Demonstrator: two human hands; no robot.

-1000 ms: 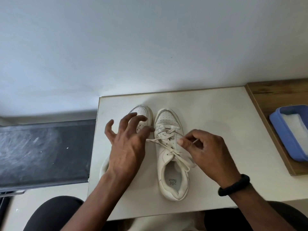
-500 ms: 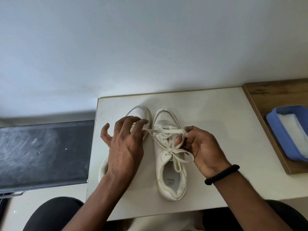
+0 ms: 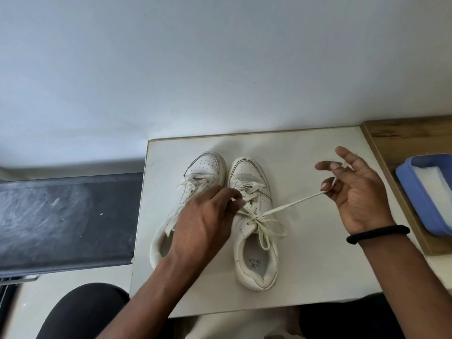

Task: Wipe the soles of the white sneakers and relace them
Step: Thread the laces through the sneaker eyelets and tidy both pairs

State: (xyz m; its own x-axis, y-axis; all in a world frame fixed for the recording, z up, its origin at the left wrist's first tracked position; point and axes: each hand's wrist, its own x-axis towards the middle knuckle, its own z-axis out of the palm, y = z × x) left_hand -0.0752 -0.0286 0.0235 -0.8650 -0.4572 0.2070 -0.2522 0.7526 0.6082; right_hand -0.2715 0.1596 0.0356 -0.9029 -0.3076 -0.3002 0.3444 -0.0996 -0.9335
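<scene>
Two white sneakers stand side by side on a small white table (image 3: pixel 305 277), toes pointing away from me. My left hand (image 3: pixel 205 216) lies over the left sneaker (image 3: pixel 203 167) and pinches a lace strand at the eyelets of the right sneaker (image 3: pixel 254 241). My right hand (image 3: pixel 354 189) is raised to the right of the shoes and pinches the end of the white lace (image 3: pixel 293 204), which runs taut from the right sneaker's knot. A loose lace loop hangs over that sneaker's opening.
A blue tub (image 3: pixel 425 192) with a white cloth inside sits on a wooden surface (image 3: pixel 401 135) at the right. A dark slab (image 3: pixel 66 221) lies left of the table. A pale wall rises behind. My dark-clad knees are under the near edge.
My right hand has moved out to the right, drawing the lace end taut. My left hand has shifted right and down onto the right sneaker's eyelets.
</scene>
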